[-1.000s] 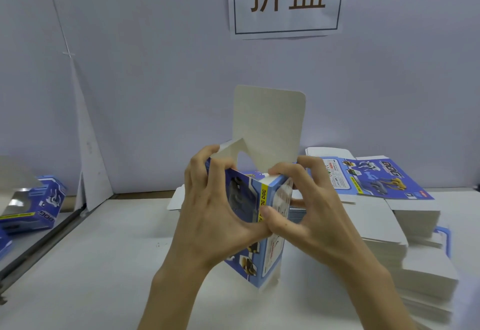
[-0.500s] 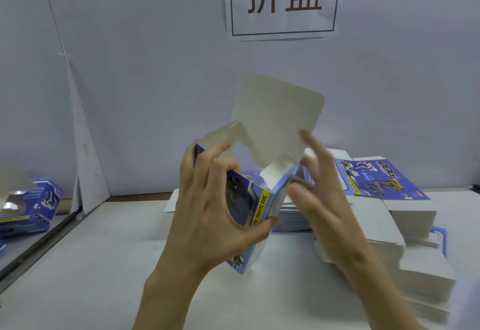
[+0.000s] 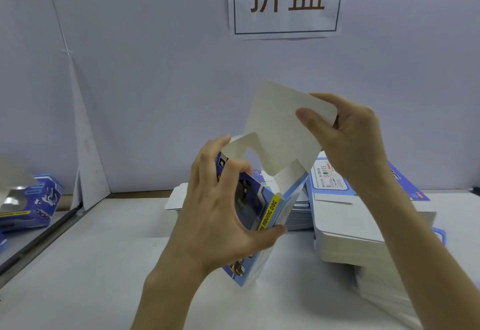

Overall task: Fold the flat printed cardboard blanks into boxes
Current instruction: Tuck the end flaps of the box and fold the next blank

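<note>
The box (image 3: 255, 207), blue with yellow lettering down one edge, sits half-formed and tilted in my left hand (image 3: 220, 215), held above the white worktop (image 3: 104, 264). That hand wraps around the printed front, fingers curled over the upper edge and thumb pressed on the yellow strip. My right hand (image 3: 345, 142) is raised higher and to the right, pinching the far corner of the box's big white top flap (image 3: 280, 127) between thumb and fingers; the flap stands open, leaning up and away from the box mouth. A smaller side flap (image 3: 240, 145) sticks up beside my left fingertips. Behind and to the right, stacks of flat blanks (image 3: 350, 228) lie on the worktop, partly covered by my right forearm. At far left, finished boxes (image 3: 33, 207) are cut off by the frame edge and blurred. The box's lower end is hidden behind my left palm.
</note>
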